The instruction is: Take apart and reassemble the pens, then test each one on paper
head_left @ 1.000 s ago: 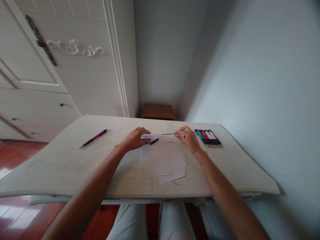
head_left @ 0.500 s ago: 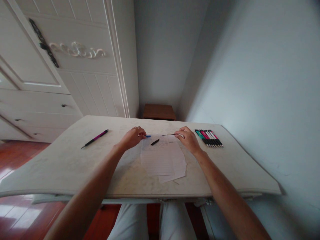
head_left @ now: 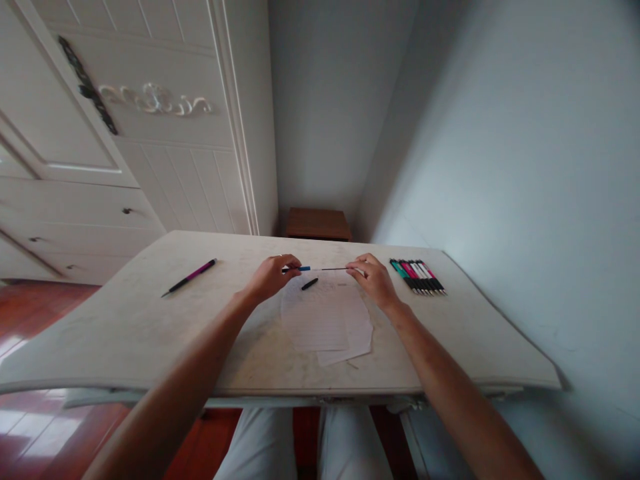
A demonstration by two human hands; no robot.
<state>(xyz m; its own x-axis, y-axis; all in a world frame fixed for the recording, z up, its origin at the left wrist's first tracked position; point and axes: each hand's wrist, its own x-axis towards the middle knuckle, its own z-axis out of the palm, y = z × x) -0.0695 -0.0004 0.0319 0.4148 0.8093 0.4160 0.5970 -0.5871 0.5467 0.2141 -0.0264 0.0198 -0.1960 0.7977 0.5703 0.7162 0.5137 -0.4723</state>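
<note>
My left hand (head_left: 275,274) pinches a blue pen barrel (head_left: 305,269), its open end pointing right. Facing it, my right hand (head_left: 371,275) holds a thin dark pen refill (head_left: 333,269) between thumb and fingertips. The refill's left tip lies close to the barrel's end; whether they touch I cannot tell. Just below, a short black pen part (head_left: 309,284) rests on sheets of lined paper (head_left: 320,323).
A purple and black pen (head_left: 190,277) lies at the left of the pale table (head_left: 135,333). Several pens (head_left: 417,277) in green, pink and white sit in a row at the right. Behind the table stand a brown wooden stool or box (head_left: 319,223) and a white wardrobe (head_left: 150,160).
My left hand has moved slightly right with the blue barrel, and the refill in my right hand has shifted a little left. The gap between them has narrowed.
</note>
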